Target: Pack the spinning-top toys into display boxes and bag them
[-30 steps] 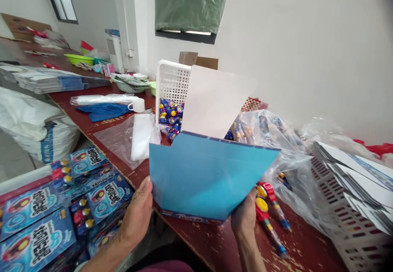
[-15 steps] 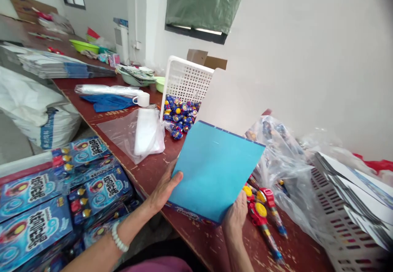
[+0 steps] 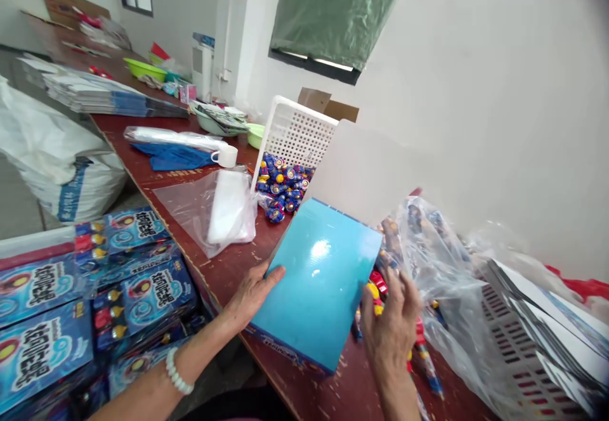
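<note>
A shallow cardboard box [image 3: 316,275] with a plain bright blue inside and a printed rim lies tilted over the table edge in front of me. A pale panel [image 3: 361,161] rises behind its far edge. My left hand [image 3: 254,291], a bead bracelet at its wrist, grips the box's left side with the thumb on top. Right of the box, my right hand [image 3: 392,319] is apart from it, fingers spread, over red-and-yellow toys with printed tubes [image 3: 431,367]. Whether its fingertips touch a toy I cannot tell.
A white basket [image 3: 304,129] holds small blue toys [image 3: 280,186]. Plastic bags [image 3: 231,208] and a white mug [image 3: 225,156] are to the left. Packed printed boxes [image 3: 162,294] lie lower left. A crate [image 3: 518,338] of printed cards stands right, beside a clear bag [image 3: 428,237].
My right hand has let go of the box's right edge and moved right and up over the toys. The left hand keeps its hold, and the box has turned slightly.
</note>
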A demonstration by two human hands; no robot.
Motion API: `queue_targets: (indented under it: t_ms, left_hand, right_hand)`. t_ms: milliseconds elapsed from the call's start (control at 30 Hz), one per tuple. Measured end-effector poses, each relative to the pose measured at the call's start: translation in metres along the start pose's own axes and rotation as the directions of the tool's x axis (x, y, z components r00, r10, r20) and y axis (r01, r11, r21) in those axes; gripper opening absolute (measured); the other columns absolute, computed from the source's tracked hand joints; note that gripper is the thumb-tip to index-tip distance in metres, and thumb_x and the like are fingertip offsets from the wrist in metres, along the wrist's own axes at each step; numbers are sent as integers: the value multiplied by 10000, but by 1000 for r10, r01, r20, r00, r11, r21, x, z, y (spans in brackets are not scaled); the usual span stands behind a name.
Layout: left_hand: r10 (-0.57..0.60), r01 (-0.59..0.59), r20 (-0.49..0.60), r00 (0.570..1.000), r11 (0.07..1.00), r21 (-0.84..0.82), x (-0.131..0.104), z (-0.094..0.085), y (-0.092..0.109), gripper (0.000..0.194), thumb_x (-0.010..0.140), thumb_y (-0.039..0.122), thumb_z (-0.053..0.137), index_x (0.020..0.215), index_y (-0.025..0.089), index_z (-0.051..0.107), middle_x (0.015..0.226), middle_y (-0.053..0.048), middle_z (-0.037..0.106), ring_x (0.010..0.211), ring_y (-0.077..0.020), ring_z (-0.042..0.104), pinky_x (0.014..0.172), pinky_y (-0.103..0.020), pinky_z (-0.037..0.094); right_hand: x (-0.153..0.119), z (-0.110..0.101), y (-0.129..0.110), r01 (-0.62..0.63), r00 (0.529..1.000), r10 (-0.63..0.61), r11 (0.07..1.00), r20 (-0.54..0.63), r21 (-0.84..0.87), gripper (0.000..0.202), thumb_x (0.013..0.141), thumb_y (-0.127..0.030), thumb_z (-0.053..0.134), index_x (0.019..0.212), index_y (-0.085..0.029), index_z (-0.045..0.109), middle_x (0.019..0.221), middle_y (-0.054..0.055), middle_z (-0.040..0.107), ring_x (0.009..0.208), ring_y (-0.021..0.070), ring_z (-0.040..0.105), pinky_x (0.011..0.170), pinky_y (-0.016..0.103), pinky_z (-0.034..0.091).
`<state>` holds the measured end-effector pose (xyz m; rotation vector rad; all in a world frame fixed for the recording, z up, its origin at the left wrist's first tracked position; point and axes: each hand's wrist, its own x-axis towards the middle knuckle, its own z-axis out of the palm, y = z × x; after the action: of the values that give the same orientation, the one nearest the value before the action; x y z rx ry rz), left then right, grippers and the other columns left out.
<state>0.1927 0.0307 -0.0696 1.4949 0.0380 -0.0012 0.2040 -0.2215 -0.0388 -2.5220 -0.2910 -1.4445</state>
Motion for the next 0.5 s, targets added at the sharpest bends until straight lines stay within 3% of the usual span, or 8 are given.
queue_targets:
  t_ms: [100, 200, 267, 367, 433, 500]
  left_hand:
    - [15, -15, 23, 1000, 1000, -2, 0, 0, -1, 574, 858, 558, 518, 1262, 157, 594, 1016, -56, 731, 910, -254, 664, 779, -329, 516]
    - [28, -26, 33, 999, 999, -39, -3, 1, -3, 581, 874, 547, 502, 1313, 171, 554, 1107, -58, 712, 958, -262, 660, 809, -338, 519]
    - [61, -59, 19, 998, 997, -54, -6, 1, -4, 579, 884, 531, 496, 1341, 178, 531, 1193, -61, 680, 1006, -269, 650, 848, -348, 515]
    - [122, -122, 6, 992, 992, -40, -10, 1, -3, 555, 905, 501, 477, 1359, 184, 517, 1279, -59, 633, 1107, -280, 613, 939, -371, 489]
    - [152, -152, 5, 988, 988, -10, -11, 0, -5, 533, 923, 484, 445, 1363, 191, 512, 1315, -54, 608, 1183, -282, 573, 999, -388, 461]
    - [186, -183, -33, 982, 981, 70, -8, 1, -10, 534, 929, 479, 428, 1368, 185, 505, 1358, -60, 572, 1255, -279, 520, 1065, -405, 413]
  right_hand:
    - [45, 11, 1, 172, 985, -172, 984, 9, 39, 586, 938, -438, 488, 1414, -106, 402, 1449, 211, 366, 1357, 332, 333, 1077, 517, 332]
    - [76, 31, 7, 189, 950, -228, 964, 214, 189, 630, 922, -565, 430, 1349, -105, 493, 1353, 187, 502, 1273, 334, 437, 1052, 527, 359]
    - [86, 41, 11, 66, 898, -191, 950, 397, 307, 591, 905, -600, 419, 1251, -152, 589, 1216, 138, 615, 1140, 309, 545, 990, 493, 424]
    - [90, 48, 13, -226, 774, -92, 884, 627, 409, 514, 888, -598, 434, 1090, -195, 679, 1009, 79, 696, 957, 276, 622, 851, 412, 498]
    - [88, 51, 11, -372, 715, -46, 820, 698, 435, 543, 893, -610, 397, 980, -173, 706, 853, 66, 696, 817, 252, 629, 726, 359, 514]
    - [84, 57, 10, -430, 699, -1, 798, 715, 422, 589, 894, -627, 362, 908, -153, 711, 755, 59, 673, 723, 231, 608, 648, 327, 499]
